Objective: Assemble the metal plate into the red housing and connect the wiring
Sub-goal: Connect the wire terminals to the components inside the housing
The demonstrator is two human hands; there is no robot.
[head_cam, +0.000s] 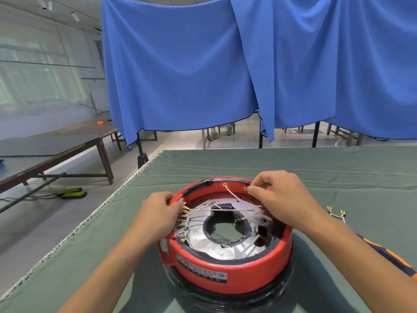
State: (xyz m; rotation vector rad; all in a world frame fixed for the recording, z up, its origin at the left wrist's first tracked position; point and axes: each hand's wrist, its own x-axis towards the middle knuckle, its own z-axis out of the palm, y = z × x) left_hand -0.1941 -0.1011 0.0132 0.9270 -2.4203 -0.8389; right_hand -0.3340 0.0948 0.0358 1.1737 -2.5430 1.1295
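The round red housing (228, 271) stands on the green table cloth in front of me. The silver metal plate (203, 239), with a black-rimmed hole in its middle, lies inside it. Several white wires with brass terminals cross over the plate. My left hand (158, 213) grips the housing's left rim beside a row of brass terminals (184, 214). My right hand (282, 199) is over the far right rim and pinches a brass terminal (246, 189) on a white wire (237, 196) whose other end carries a ring lug.
A loose white wire (336, 214) with two brass terminals lies on the cloth to the right of the housing. Blue curtains (203, 64) hang behind the table. A long brown table (67, 143) stands off to the left, with a gap of floor between.
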